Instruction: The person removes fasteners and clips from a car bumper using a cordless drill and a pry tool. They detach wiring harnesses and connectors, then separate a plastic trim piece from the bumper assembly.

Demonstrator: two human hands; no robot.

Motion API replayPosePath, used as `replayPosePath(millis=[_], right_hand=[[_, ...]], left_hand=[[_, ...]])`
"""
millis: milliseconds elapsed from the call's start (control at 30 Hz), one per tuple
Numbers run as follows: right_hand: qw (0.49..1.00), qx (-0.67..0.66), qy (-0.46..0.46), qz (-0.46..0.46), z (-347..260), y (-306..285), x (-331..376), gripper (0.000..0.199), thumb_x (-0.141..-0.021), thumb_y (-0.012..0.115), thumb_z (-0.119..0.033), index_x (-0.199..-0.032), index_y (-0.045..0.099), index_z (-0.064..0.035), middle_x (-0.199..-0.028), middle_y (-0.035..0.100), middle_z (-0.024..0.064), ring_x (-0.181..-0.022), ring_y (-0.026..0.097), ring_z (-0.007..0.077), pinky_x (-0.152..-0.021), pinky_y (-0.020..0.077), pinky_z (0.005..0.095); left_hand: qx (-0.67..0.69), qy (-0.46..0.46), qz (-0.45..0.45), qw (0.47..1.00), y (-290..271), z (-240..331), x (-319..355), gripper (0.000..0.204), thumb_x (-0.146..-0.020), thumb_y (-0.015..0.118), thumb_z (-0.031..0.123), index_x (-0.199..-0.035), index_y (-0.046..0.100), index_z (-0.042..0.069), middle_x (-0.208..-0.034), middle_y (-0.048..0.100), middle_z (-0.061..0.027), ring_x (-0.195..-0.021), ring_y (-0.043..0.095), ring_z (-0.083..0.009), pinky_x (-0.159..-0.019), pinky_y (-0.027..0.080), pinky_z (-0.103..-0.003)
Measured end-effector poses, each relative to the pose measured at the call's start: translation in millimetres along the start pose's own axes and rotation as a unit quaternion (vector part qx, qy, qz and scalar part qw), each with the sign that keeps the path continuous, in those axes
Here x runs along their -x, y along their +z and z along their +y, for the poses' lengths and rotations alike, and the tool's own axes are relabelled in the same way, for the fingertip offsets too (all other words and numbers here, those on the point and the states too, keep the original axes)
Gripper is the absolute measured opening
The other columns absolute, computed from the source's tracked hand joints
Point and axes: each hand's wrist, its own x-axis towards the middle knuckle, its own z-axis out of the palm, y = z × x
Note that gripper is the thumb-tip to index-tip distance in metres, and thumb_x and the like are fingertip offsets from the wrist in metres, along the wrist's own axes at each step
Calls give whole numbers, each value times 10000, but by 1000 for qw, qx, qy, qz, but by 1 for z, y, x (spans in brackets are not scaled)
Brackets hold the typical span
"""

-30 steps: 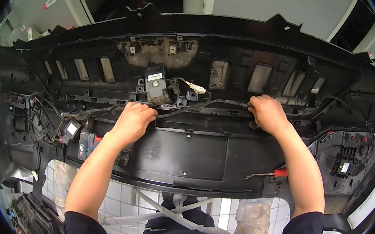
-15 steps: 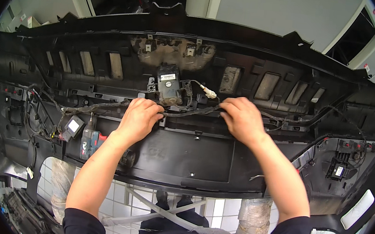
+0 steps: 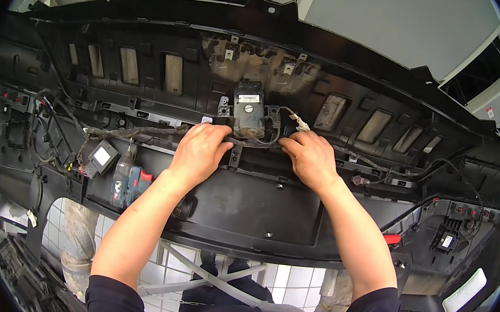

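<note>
Both hands pinch a dark taped wiring harness (image 3: pixel 152 132) that runs along the inside of a large black car bumper (image 3: pixel 256 211). My left hand (image 3: pixel 200 149) has its fingers closed on the harness, left of a black boxy module (image 3: pixel 249 108) with a white label. On the other side of that module, my right hand (image 3: pixel 309 157) grips the same harness, its fingertips curled over it. The stretch between the hands passes just below the module. A pale connector (image 3: pixel 301 125) on a thin cable sits just above my right hand.
A cordless drill (image 3: pixel 129 183) lies left of my left forearm, beside a small white-labelled module (image 3: pixel 102 157). A red-handled item (image 3: pixel 392 238) shows by my right forearm. Wrapped stand legs (image 3: pixel 77 247) support the bumper; dark plastic parts (image 3: pixel 24 278) lie at lower left.
My right hand has come closer to my left hand along the harness. The harness between them now lies nearer the module's lower edge. The whole view has shifted and tilted slightly.
</note>
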Motion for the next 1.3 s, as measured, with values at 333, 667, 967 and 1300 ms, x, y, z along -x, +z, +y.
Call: replayPosePath(millis=[333,667,967,1300], right_hand=[[987,47,89,-126,-16,-20,-20,131,-898,656,-188,-987,742,-143,-946,672,53,-988,666,265,-772,564,414],[988,58,96,-108,-23,-18,-17,100,-895,675,-195,-957,727,-137,-931,670,53,-970,668,268,-759,565,416],[990,58,92,-90,-28,-19,-13,152,-890,707,-226,-998,729,-122,-945,687,58,-971,671,277,-801,564,408],[996,0,63,68,-46,-28,-77,271,-833,751,-172,-1082,712,-73,-1030,693,106,-995,653,297,-879,545,406]], left_hand=[[-10,-24,-17,1000,-8,-5,-8,190,-843,757,92,-997,669,24,-971,693,-119,-971,639,-324,-866,518,-414],[152,-345,-70,924,-3,-13,-60,394,-894,760,228,-1127,645,-69,-965,730,-194,-886,706,-261,-805,547,-373],[181,-254,9,950,4,-35,-65,262,-884,757,112,-1113,670,18,-840,719,-110,-747,695,-175,-720,541,-308],[77,-229,2,970,1,-36,-63,272,-895,760,187,-1088,694,6,-817,719,-114,-759,694,-172,-719,538,-331]])
